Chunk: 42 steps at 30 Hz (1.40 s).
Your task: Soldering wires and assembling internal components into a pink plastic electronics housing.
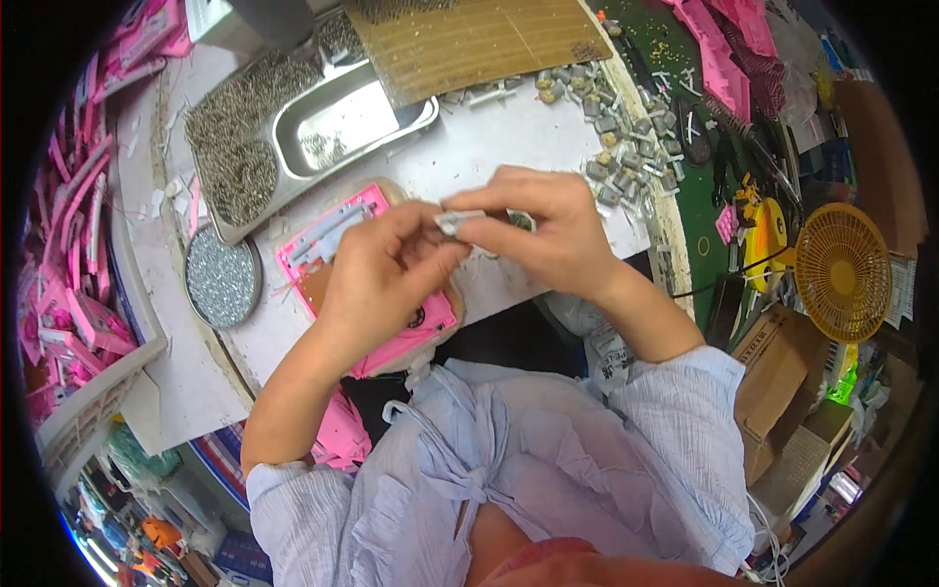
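over the white desk [509, 137] both hands met at the middle, pinching one small grey metal piece [456, 221] between them. at the right, below the desk edge, two brown cardboard boxes [775, 372] stood beside a round yellow fan [841, 272]. the left hand [386, 269] was curled, its thumb and fingertips closed on the piece's left end; the right hand [543, 230] arched over from the right, fingers closed on the other end. under the left hand lay one flat pink plastic tray [318, 259]. two steel trays [337, 122] held tiny metal bits, and one round tin [222, 277] held silvery ones. a heap of grey parts [626, 157], too many to count, lay at the desk's right edge.
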Each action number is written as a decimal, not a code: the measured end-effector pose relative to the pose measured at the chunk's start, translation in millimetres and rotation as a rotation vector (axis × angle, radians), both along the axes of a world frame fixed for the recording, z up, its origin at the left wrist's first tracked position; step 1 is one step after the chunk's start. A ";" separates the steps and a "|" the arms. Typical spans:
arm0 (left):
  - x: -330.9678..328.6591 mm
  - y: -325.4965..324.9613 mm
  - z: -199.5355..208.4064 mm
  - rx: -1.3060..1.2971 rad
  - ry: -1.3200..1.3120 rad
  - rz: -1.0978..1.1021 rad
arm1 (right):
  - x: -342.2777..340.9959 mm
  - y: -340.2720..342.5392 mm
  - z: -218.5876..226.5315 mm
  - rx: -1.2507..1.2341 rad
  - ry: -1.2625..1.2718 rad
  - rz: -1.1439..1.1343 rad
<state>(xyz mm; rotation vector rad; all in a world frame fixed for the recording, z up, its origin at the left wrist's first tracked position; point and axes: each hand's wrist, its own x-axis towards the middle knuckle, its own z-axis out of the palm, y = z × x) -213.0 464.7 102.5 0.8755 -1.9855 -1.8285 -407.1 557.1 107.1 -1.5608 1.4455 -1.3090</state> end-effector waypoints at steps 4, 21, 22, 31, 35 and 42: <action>-9.6 -3.1 22.6 -0.419 -0.065 -0.262 | -11.4 18.7 4.6 0.093 -0.050 0.009; -252.8 -125.0 -54.4 -0.943 -0.096 -0.193 | -53.6 82.7 -44.6 0.153 -1.215 -0.009; -262.6 -123.5 -57.3 -0.940 -0.107 -0.200 | -52.9 85.2 -44.5 0.150 -1.207 -0.021; -277.0 -111.3 -62.0 -1.124 -0.219 -0.166 | -61.3 91.9 -39.8 0.143 -1.142 -0.065; -273.9 -102.6 -56.0 -1.183 -0.261 -0.138 | -62.6 91.0 -39.8 0.145 -1.126 -0.049; -274.8 -89.0 -47.9 -1.040 -0.282 -0.072 | -61.5 91.5 -38.7 0.145 -1.056 -0.062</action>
